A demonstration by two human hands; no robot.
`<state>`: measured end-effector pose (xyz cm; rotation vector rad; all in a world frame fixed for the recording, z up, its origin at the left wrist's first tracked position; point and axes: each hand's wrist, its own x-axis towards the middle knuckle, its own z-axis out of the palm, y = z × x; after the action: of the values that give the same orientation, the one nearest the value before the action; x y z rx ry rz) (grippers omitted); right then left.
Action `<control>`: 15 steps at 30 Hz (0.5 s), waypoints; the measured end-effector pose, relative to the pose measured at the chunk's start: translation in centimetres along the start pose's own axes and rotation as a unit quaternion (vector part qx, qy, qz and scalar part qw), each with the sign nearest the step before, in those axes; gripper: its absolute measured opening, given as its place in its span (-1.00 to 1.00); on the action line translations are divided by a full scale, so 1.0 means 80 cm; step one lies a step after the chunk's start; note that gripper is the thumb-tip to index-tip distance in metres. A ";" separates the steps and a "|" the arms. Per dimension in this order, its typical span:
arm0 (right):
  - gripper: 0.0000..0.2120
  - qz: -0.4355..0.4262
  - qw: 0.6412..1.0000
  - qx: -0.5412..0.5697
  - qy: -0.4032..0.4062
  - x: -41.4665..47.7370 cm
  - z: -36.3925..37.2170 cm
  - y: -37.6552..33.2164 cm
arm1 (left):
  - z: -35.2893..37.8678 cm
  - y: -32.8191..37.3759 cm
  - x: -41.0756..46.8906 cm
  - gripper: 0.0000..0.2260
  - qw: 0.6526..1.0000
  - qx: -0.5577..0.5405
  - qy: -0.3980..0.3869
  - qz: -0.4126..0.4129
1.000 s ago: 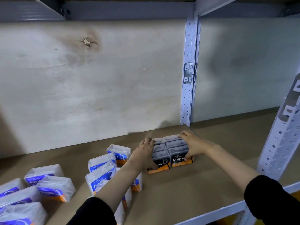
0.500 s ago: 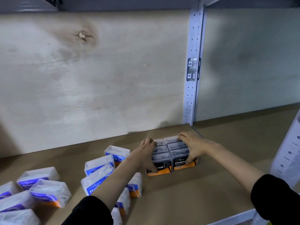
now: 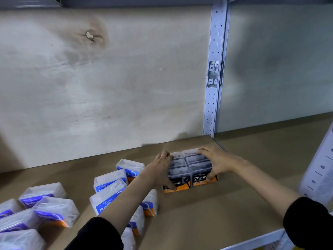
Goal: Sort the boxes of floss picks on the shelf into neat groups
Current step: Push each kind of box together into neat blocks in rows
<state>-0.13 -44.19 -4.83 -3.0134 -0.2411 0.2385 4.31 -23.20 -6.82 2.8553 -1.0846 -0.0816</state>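
Observation:
Several dark charcoal floss-pick boxes (image 3: 189, 167) with orange bases stand packed in a two-wide block on the brown shelf board (image 3: 207, 213). My left hand (image 3: 160, 171) presses against the block's left side, thumb on the front label. My right hand (image 3: 215, 162) clasps the block's right side, fingers over the top and thumb on the front. Clear boxes with blue labels (image 3: 110, 188) lie loosely to the left, partly hidden by my left forearm. More blue-labelled boxes (image 3: 41, 208) sit scattered at the far left.
A perforated metal upright (image 3: 213, 73) rises just behind the block at the shelf's back. A plywood back panel (image 3: 108, 87) closes the rear. Another upright (image 3: 320, 170) stands at the right front. Bare board lies in front of and right of the block.
Both hands stay pressed on the charcoal block, which has barely shifted. The view has tilted slightly, moving the right upright toward the frame edge.

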 end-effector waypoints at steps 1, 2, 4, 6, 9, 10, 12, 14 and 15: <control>-0.08 -0.001 1.000 0.007 0.002 -0.003 0.001 -0.001 | -0.001 0.001 -0.002 -0.15 1.000 -0.003 -0.002 0.002; -0.09 -0.004 1.000 0.013 0.007 -0.007 0.002 -0.003 | -0.002 0.001 -0.003 -0.15 1.000 -0.006 -0.003 0.005; -0.16 -0.008 1.000 0.021 0.023 -0.015 0.004 -0.005 | -0.003 0.002 -0.007 -0.16 1.000 -0.012 0.004 0.017; -0.24 -0.006 0.999 0.018 0.039 -0.023 0.007 -0.006 | -0.002 0.004 -0.012 -0.20 0.999 -0.011 0.013 0.028; -0.34 -0.005 0.999 -0.005 0.048 -0.029 0.014 -0.004 | 0.002 0.007 -0.018 -0.25 0.999 0.001 0.019 0.036; -0.37 -0.003 0.999 -0.007 0.051 -0.029 0.017 -0.004 | 0.003 0.007 -0.019 -0.27 0.999 0.001 0.021 0.036; -0.40 -0.001 0.998 -0.010 0.062 -0.028 0.020 -0.005 | 0.005 0.009 -0.018 -0.33 0.999 -0.002 0.025 0.034; -0.41 -0.006 0.998 -0.015 0.069 -0.025 0.022 -0.007 | 0.007 0.011 -0.016 -0.36 0.999 0.000 0.028 0.031; -0.41 -0.007 0.997 -0.016 0.070 -0.024 0.023 -0.007 | 0.008 0.012 -0.016 -0.36 0.999 0.000 0.030 0.029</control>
<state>-2.42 -43.77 -6.24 -3.0418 -0.2562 0.0208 2.69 -23.10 -7.30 2.8045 -1.1555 0.0069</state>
